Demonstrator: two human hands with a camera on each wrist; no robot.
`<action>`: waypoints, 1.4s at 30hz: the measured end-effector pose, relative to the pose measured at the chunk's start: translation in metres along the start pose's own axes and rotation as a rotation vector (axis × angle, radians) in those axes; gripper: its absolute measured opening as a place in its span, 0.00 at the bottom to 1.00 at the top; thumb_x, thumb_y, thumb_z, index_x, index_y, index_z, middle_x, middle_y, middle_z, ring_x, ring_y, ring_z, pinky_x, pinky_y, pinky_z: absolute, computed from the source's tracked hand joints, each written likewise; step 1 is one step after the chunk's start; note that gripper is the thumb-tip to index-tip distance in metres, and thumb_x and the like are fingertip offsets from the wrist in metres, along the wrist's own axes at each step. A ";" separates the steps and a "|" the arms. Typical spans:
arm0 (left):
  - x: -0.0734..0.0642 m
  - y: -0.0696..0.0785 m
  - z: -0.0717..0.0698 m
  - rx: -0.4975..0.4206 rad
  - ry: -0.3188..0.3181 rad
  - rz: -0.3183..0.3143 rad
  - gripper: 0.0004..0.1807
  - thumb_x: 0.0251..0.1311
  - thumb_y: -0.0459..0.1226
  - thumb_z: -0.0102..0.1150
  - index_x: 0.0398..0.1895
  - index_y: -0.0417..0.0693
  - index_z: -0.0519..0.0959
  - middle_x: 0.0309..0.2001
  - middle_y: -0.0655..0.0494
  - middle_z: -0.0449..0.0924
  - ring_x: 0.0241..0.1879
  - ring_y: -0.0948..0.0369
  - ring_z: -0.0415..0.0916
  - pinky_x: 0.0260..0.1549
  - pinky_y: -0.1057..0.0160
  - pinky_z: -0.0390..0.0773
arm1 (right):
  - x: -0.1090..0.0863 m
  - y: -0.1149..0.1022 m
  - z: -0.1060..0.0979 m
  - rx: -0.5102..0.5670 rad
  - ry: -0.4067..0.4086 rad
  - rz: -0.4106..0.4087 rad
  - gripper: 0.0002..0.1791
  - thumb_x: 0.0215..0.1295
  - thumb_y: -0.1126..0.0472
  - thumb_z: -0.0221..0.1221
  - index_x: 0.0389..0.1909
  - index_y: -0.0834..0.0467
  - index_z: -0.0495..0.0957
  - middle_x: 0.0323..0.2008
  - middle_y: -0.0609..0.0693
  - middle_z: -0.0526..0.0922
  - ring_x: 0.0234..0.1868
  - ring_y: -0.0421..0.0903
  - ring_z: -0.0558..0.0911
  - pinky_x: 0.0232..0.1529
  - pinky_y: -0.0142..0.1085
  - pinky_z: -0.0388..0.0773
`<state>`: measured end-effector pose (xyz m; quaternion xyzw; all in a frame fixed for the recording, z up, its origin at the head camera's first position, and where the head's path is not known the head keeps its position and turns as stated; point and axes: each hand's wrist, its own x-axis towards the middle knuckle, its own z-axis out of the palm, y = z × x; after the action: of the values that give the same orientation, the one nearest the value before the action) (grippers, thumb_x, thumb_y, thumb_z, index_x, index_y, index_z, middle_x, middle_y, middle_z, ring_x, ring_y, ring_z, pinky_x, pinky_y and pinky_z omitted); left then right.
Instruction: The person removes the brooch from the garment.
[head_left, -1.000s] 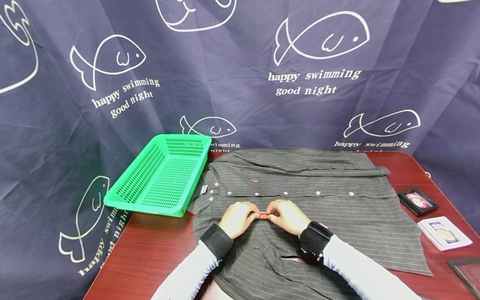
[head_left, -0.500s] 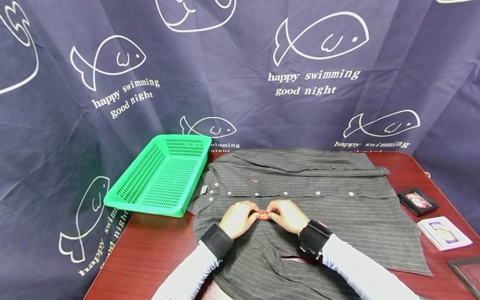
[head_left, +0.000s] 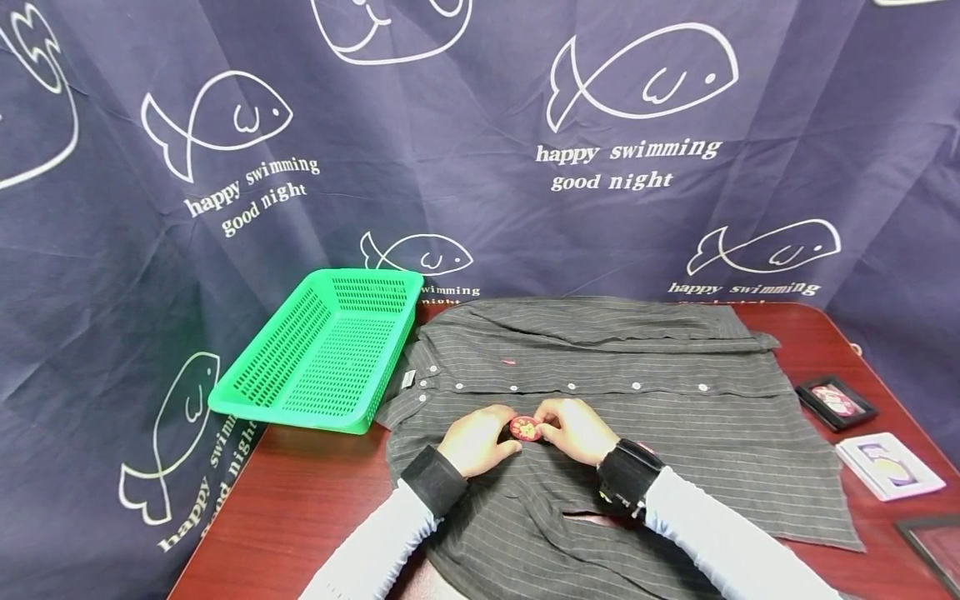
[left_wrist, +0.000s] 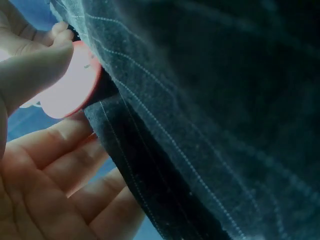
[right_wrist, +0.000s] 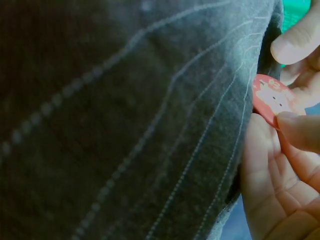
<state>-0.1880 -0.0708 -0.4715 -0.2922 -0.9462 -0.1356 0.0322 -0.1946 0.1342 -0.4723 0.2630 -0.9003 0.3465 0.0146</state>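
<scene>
A round red badge (head_left: 525, 428) with a yellow cartoon figure lies face up over the front of a dark striped shirt (head_left: 675, 425). My right hand (head_left: 576, 432) pinches its right edge between thumb and fingertips; the right wrist view shows the thumb on the printed face of the badge (right_wrist: 267, 97). At the opposite edge is my left hand (head_left: 476, 442), its thumb parted from the fingers. In the left wrist view its fingers (left_wrist: 65, 165) stretch out below the badge (left_wrist: 75, 90), beside a fold of the shirt (left_wrist: 165, 130).
A green plastic basket (head_left: 322, 358) stands at the table's left. Toward the right edge lie a small black case (head_left: 836, 402), a white card box (head_left: 890, 467) and part of a dark frame (head_left: 933, 542). A printed curtain (head_left: 480, 167) hangs behind the red-brown table (head_left: 300, 500).
The badge has tilted from nearly edge-on to showing its printed face. My left thumb and fingers have come off its left edge and spread apart; the right hand keeps its pinch.
</scene>
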 end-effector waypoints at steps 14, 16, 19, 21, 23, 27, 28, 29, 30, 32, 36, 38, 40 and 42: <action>0.003 -0.004 0.004 0.062 -0.096 -0.012 0.29 0.55 0.49 0.67 0.60 0.48 0.78 0.63 0.52 0.77 0.61 0.50 0.76 0.59 0.56 0.75 | 0.002 0.002 -0.001 0.064 -0.048 0.032 0.03 0.55 0.70 0.60 0.26 0.60 0.79 0.18 0.46 0.81 0.20 0.29 0.71 0.24 0.26 0.69; 0.003 -0.004 0.005 0.067 -0.094 -0.015 0.30 0.54 0.49 0.68 0.59 0.48 0.78 0.63 0.52 0.77 0.61 0.50 0.76 0.59 0.56 0.76 | 0.002 0.002 0.000 0.077 -0.054 0.041 0.03 0.56 0.70 0.60 0.26 0.61 0.79 0.18 0.47 0.81 0.20 0.29 0.72 0.23 0.26 0.69; 0.003 -0.003 0.004 0.067 -0.102 -0.026 0.31 0.53 0.50 0.68 0.59 0.48 0.78 0.63 0.53 0.77 0.61 0.50 0.76 0.59 0.56 0.76 | 0.003 0.003 0.001 0.103 -0.065 0.056 0.03 0.57 0.70 0.60 0.26 0.62 0.79 0.18 0.47 0.81 0.19 0.30 0.73 0.22 0.26 0.70; 0.004 -0.003 0.005 0.069 -0.109 -0.036 0.31 0.53 0.50 0.69 0.60 0.48 0.78 0.63 0.53 0.77 0.61 0.50 0.76 0.58 0.56 0.76 | 0.003 0.004 0.001 0.125 -0.072 0.064 0.03 0.57 0.70 0.59 0.26 0.62 0.79 0.19 0.48 0.81 0.20 0.32 0.74 0.22 0.26 0.72; 0.004 -0.003 0.006 0.073 -0.117 -0.045 0.32 0.53 0.51 0.69 0.60 0.48 0.78 0.64 0.53 0.76 0.62 0.50 0.75 0.58 0.55 0.76 | 0.003 0.005 0.002 0.146 -0.081 0.076 0.03 0.57 0.70 0.59 0.26 0.63 0.79 0.19 0.49 0.82 0.20 0.33 0.76 0.22 0.26 0.73; 0.004 -0.003 0.006 0.082 -0.128 -0.056 0.33 0.53 0.51 0.69 0.61 0.48 0.77 0.65 0.54 0.75 0.63 0.50 0.74 0.59 0.55 0.76 | 0.002 0.005 0.002 0.168 -0.096 0.093 0.03 0.58 0.71 0.58 0.27 0.64 0.79 0.20 0.50 0.83 0.21 0.34 0.77 0.23 0.26 0.75; 0.004 -0.002 0.005 0.081 -0.131 -0.057 0.33 0.53 0.51 0.69 0.61 0.48 0.77 0.65 0.54 0.75 0.63 0.50 0.74 0.59 0.55 0.76 | 0.002 0.004 0.002 0.170 -0.098 0.098 0.03 0.58 0.71 0.58 0.27 0.64 0.79 0.20 0.51 0.83 0.21 0.34 0.77 0.23 0.26 0.75; 0.004 -0.002 0.005 0.081 -0.135 -0.058 0.33 0.53 0.51 0.69 0.61 0.48 0.77 0.65 0.54 0.75 0.63 0.50 0.74 0.59 0.55 0.76 | 0.002 0.004 0.002 0.171 -0.099 0.101 0.03 0.57 0.72 0.58 0.27 0.64 0.79 0.21 0.51 0.83 0.21 0.35 0.78 0.22 0.26 0.75; 0.004 -0.002 0.004 0.080 -0.138 -0.059 0.33 0.53 0.51 0.69 0.62 0.48 0.77 0.65 0.54 0.75 0.63 0.50 0.74 0.59 0.55 0.76 | 0.002 0.004 0.002 0.171 -0.101 0.100 0.03 0.57 0.72 0.58 0.27 0.64 0.79 0.20 0.51 0.83 0.21 0.35 0.78 0.22 0.26 0.75; 0.004 -0.002 0.003 0.080 -0.147 -0.061 0.34 0.54 0.51 0.68 0.62 0.47 0.76 0.66 0.54 0.74 0.64 0.50 0.73 0.59 0.55 0.75 | 0.002 0.003 0.001 0.175 -0.105 0.104 0.03 0.57 0.72 0.58 0.27 0.64 0.79 0.20 0.51 0.83 0.21 0.36 0.79 0.22 0.26 0.75; 0.004 -0.001 0.001 0.074 -0.167 -0.065 0.34 0.55 0.51 0.67 0.63 0.46 0.75 0.67 0.54 0.73 0.65 0.51 0.72 0.61 0.56 0.74 | 0.002 0.002 0.001 0.193 -0.116 0.105 0.03 0.57 0.72 0.58 0.27 0.64 0.79 0.20 0.52 0.83 0.21 0.36 0.78 0.22 0.26 0.75; 0.004 -0.002 0.001 0.077 -0.173 -0.064 0.34 0.55 0.52 0.67 0.64 0.46 0.75 0.67 0.54 0.73 0.65 0.51 0.72 0.61 0.56 0.74 | 0.002 0.002 0.000 0.204 -0.120 0.105 0.03 0.57 0.72 0.57 0.27 0.65 0.79 0.20 0.52 0.82 0.20 0.34 0.77 0.22 0.26 0.75; 0.004 -0.002 0.000 0.074 -0.179 -0.064 0.35 0.55 0.52 0.67 0.64 0.46 0.75 0.67 0.54 0.72 0.66 0.51 0.72 0.61 0.56 0.74 | 0.001 0.002 0.000 0.216 -0.123 0.103 0.03 0.57 0.73 0.57 0.27 0.65 0.79 0.20 0.52 0.82 0.20 0.34 0.75 0.22 0.26 0.74; 0.004 -0.002 0.001 0.075 -0.183 -0.064 0.35 0.55 0.52 0.67 0.64 0.46 0.74 0.68 0.54 0.72 0.66 0.51 0.71 0.62 0.56 0.74 | 0.001 0.002 0.000 0.235 -0.129 0.103 0.04 0.56 0.73 0.57 0.27 0.66 0.79 0.20 0.53 0.82 0.20 0.34 0.75 0.22 0.26 0.74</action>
<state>-0.1924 -0.0698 -0.4719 -0.2714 -0.9584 -0.0739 -0.0476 -0.1966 0.1354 -0.4736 0.2380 -0.8649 0.4322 -0.0919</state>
